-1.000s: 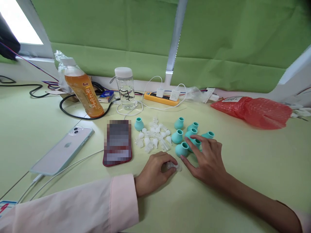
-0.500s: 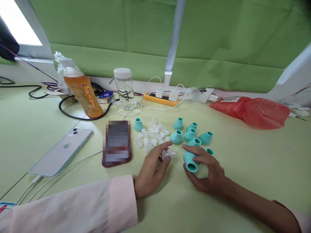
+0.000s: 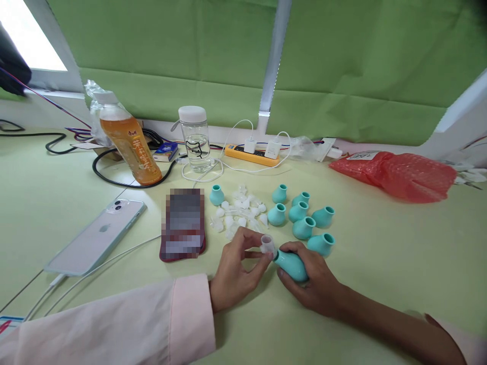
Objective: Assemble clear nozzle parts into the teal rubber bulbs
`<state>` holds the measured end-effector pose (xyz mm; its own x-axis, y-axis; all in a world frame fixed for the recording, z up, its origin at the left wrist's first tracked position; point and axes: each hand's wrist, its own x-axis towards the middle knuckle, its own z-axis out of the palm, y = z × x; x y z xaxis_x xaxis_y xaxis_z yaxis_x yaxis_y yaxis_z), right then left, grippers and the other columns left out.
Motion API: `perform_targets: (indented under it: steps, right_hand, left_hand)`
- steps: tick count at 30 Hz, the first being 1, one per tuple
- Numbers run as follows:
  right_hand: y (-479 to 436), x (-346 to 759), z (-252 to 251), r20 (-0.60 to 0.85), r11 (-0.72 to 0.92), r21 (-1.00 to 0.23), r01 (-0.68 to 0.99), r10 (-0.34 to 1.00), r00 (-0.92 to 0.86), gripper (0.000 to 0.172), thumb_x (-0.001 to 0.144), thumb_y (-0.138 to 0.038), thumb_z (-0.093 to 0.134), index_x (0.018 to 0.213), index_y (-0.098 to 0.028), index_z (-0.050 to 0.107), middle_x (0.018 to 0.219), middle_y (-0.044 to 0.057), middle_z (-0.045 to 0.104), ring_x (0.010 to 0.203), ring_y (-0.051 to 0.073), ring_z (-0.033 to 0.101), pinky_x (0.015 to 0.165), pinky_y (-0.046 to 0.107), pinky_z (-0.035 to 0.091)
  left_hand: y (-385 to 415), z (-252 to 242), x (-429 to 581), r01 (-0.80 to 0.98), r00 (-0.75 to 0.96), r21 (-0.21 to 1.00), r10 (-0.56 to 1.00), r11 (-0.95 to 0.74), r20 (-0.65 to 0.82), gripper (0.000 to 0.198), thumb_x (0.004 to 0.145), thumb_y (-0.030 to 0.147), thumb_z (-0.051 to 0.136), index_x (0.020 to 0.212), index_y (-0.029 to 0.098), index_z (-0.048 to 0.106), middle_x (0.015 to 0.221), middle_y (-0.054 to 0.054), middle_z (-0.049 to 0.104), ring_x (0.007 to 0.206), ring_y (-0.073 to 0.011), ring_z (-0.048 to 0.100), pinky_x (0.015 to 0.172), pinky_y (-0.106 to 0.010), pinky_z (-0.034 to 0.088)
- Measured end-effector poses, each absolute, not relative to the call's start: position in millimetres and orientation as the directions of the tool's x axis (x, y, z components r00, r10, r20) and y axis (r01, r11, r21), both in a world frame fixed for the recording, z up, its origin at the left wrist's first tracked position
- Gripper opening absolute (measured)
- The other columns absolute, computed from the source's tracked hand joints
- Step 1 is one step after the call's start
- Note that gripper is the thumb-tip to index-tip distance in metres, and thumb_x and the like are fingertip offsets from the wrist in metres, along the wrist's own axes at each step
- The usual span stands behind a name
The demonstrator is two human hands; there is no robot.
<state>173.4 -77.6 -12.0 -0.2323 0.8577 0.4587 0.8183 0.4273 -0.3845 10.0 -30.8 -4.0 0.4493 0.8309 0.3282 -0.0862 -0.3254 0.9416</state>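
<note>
My left hand point(image 3: 241, 266) pinches a translucent plastic fitting point(image 3: 268, 244) between thumb and fingers, its open round end tipped upward. Wrapped round a teal rubber bulb point(image 3: 292, 264) is my right hand point(image 3: 317, 279); the bulb lies tilted with its neck toward the left hand. Fitting and bulb neck meet at the left fingertips, but how far one sits inside the other is hidden. Beyond the hands lies a pile of small white and clear plastic pieces point(image 3: 239, 210). Several more teal bulbs point(image 3: 303, 228) stand right of the pile, and a single bulb point(image 3: 216, 195) stands at its left.
A red-cased phone point(image 3: 183, 223) and a pale phone point(image 3: 99, 235) lie to the left. Behind stand a tea bottle point(image 3: 129, 144), a water bottle point(image 3: 196, 142) and an orange power strip point(image 3: 251, 155) with white cables. A red bubble-wrap bag point(image 3: 395, 175) lies at right.
My right hand has turned the bulb so its neck points left, and brought it against the fitting. My left hand has tipped the fitting upright, a little nearer to me.
</note>
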Motion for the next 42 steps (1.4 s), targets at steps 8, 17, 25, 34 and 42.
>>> perform_targets:
  steps: [8, 17, 25, 34, 42]
  right_hand:
    - [-78, 173, -10, 0.368, 0.354, -0.481, 0.802, 0.912, -0.182, 0.024, 0.071, -0.019, 0.048, 0.093, -0.021, 0.037, 0.082, 0.004, 0.057, 0.068, 0.016, 0.057, 0.059, 0.028, 0.045]
    - [-78, 175, -12, 0.445, 0.375, -0.437, 0.818, 0.880, -0.166, 0.024, 0.068, -0.020, 0.050, 0.089, -0.021, 0.038, 0.075, 0.002, 0.058, 0.063, 0.016, 0.057, 0.055, 0.027, 0.044]
    - [-73, 183, -12, 0.506, 0.409, -0.311, 0.858, 0.836, -0.215, 0.018, 0.070, -0.022, 0.050, 0.085, -0.020, 0.042, 0.070, 0.002, 0.058, 0.056, 0.015, 0.055, 0.048, 0.025, 0.039]
    - [-72, 180, -2, 0.331, 0.329, -0.561, 0.760, 0.930, -0.158, 0.021, 0.061, -0.015, 0.053, 0.075, -0.021, 0.039, 0.065, -0.002, 0.048, 0.054, 0.011, 0.046, 0.049, 0.023, 0.036]
    - [-71, 177, 6, 0.107, 0.176, -0.812, 0.557, 0.982, -0.155, 0.021, 0.062, -0.015, 0.054, 0.072, -0.021, 0.037, 0.067, -0.004, 0.040, 0.058, 0.010, 0.040, 0.049, 0.020, 0.033]
  left_hand:
    - [-26, -2, 12, -0.047, 0.430, 0.957, 0.859, -0.285, 0.277, 0.014, 0.071, 0.020, 0.058, 0.085, 0.017, 0.057, 0.088, -0.004, 0.063, 0.079, -0.0147, 0.061, 0.068, -0.022, 0.051]
    - [-26, 3, 10, -0.010, 0.520, 0.986, 0.842, -0.164, 0.145, 0.038, 0.069, 0.023, 0.059, 0.104, 0.012, 0.052, 0.078, -0.007, 0.067, 0.074, -0.0170, 0.062, 0.071, -0.027, 0.050]
    - [-21, 4, 11, 0.045, 0.554, 0.985, 0.825, -0.164, 0.112, 0.022, 0.066, 0.025, 0.062, 0.082, 0.010, 0.061, 0.063, -0.003, 0.060, 0.061, -0.0134, 0.055, 0.059, -0.024, 0.045]
    - [-17, 0, 12, -0.044, 0.626, 0.997, 0.775, -0.070, 0.082, 0.026, 0.062, 0.024, 0.066, 0.084, 0.010, 0.063, 0.075, -0.007, 0.065, 0.071, -0.0171, 0.059, 0.068, -0.028, 0.047]
    - [-17, 0, 11, -0.029, 0.649, 0.978, 0.740, -0.209, 0.177, 0.024, 0.065, 0.025, 0.063, 0.083, 0.009, 0.064, 0.073, -0.007, 0.064, 0.069, -0.0165, 0.057, 0.066, -0.026, 0.047]
